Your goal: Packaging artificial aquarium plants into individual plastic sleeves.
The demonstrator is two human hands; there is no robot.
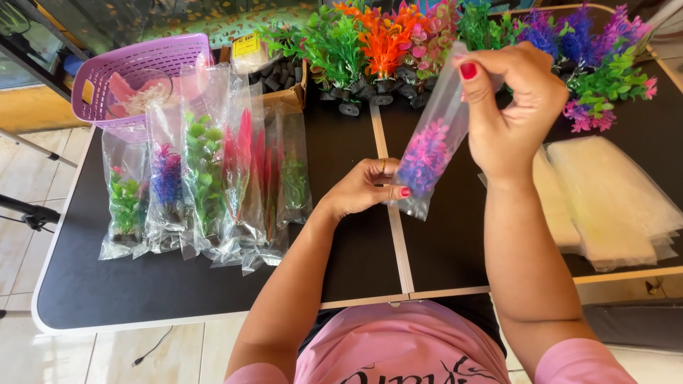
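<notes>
pinching a clear bag with a purple plant, right hand top, left hand bottom.

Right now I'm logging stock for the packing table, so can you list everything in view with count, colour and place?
held bag: one, clear with a purple-pink plastic plant inside, above table centre
packed bags: a row of about six, clear, holding green, purple and red plants, table left
basket: one, lilac, far left corner
loose plastic plants: a cluster, exact count unclear; green, orange, pink, purple; along the far edge
empty bags: one stack, clear, table right
box of dark bases: one, brown, behind the packed row
table: one, black with a pale rim
left hand: pinches the bag's lower end
right hand: grips the bag's top
</notes>
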